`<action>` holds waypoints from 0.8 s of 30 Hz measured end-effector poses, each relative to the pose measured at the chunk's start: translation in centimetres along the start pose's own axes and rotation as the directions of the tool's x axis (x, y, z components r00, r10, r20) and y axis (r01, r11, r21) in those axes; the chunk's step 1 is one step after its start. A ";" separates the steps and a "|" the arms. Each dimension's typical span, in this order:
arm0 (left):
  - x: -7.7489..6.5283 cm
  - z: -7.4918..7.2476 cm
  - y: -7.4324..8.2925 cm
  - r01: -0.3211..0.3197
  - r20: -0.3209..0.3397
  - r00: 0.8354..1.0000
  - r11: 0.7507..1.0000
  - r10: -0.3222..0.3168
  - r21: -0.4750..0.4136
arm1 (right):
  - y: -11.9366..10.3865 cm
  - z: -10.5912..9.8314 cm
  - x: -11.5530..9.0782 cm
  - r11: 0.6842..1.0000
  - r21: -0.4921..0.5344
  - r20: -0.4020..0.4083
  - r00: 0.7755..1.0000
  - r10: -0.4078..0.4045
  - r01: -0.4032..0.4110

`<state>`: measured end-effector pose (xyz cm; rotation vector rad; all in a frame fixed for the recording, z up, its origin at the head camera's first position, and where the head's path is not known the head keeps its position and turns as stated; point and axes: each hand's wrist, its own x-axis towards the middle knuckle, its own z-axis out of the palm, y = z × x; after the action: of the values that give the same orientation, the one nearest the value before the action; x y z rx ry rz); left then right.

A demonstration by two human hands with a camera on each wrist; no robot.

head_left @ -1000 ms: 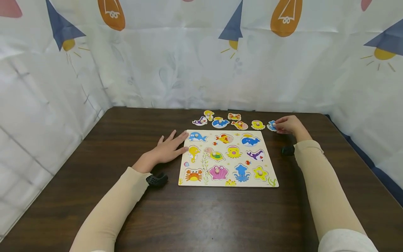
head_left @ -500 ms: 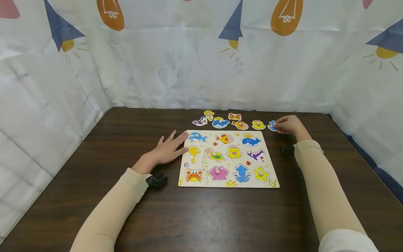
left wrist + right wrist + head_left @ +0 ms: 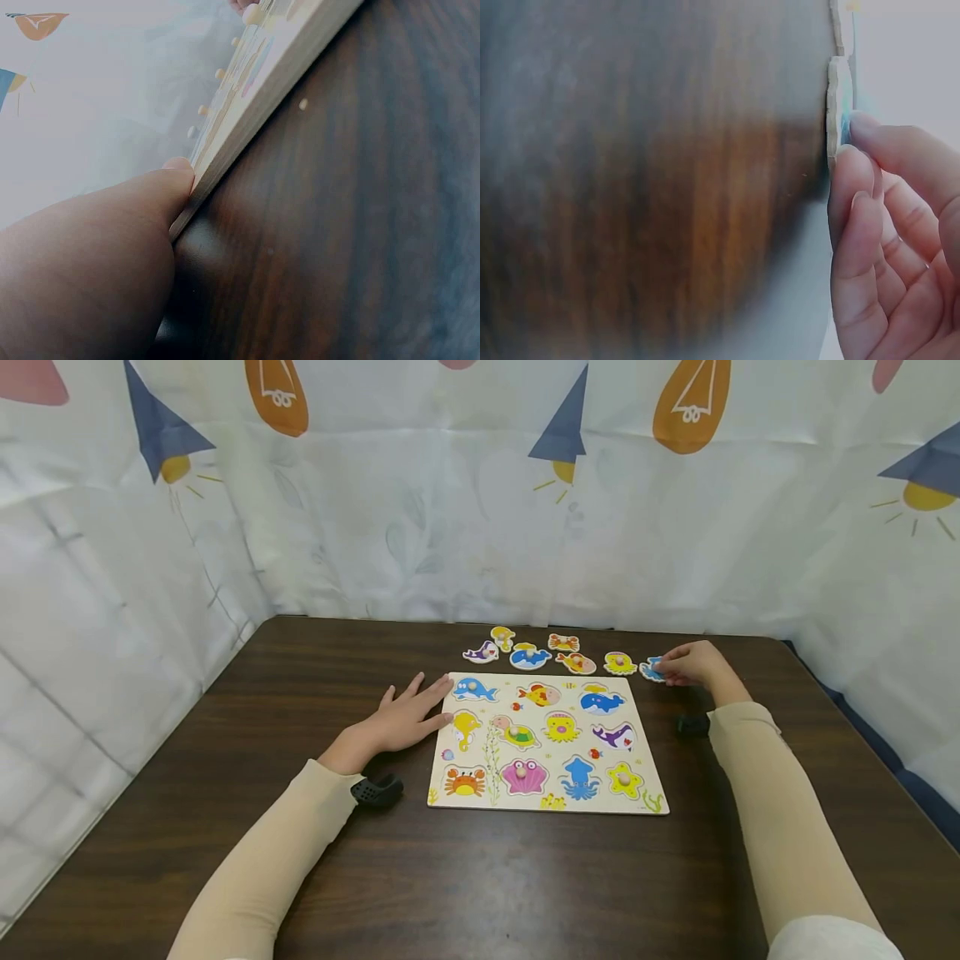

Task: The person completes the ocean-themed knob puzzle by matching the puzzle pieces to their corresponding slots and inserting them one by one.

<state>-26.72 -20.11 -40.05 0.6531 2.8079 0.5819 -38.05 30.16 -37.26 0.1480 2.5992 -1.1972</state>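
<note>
My left hand [image 3: 396,722] lies with fingers spread at the left edge of a wooden sea-animal peg puzzle board [image 3: 555,766]. In the left wrist view its thumb [image 3: 176,176] presses against the board's edge. Beyond the board's far right corner, my right hand [image 3: 697,668] pinches a blue puzzle piece [image 3: 650,669], which the fingers partly cover. In the right wrist view thumb and fingers meet at that scalloped piece [image 3: 838,112], low over the table. Next to it lies the yellow octopus piece [image 3: 619,663]. Knobbed dolphin [image 3: 474,689], turtle [image 3: 517,735] and shell [image 3: 523,776] pieces sit in the board.
Behind the board lie loose pieces: a purple whale [image 3: 481,652], a seahorse [image 3: 502,638], a blue whale [image 3: 529,657], a crab [image 3: 563,642] and a fish [image 3: 576,663]. The dark wooden table [image 3: 480,885] ends at a printed curtain [image 3: 465,560].
The head view has shifted slightly. Both hands stay in place, the left at the board's edge and the right on the blue puzzle piece.
</note>
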 end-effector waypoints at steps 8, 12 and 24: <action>0.0 0.0 0.1 0.002 0.001 1.000 1.000 -0.002 0.004 | -0.4 -0.6 -1.5 0.988 -0.136 -0.016 0.997 -0.076 0.073; -0.1 -0.1 0.1 0.003 -0.002 1.000 1.000 -0.003 0.001 | -0.4 -0.8 -2.1 0.974 -0.201 -0.007 0.994 -0.107 0.104; 0.0 0.1 0.0 0.006 -0.003 1.000 1.000 -0.006 0.000 | -1.0 -0.6 -4.6 0.956 -0.242 0.008 0.986 -0.166 0.163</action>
<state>-26.71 -20.11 -40.11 0.6436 2.8113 0.5826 -33.92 30.09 -34.85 -0.1127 2.7871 -0.9176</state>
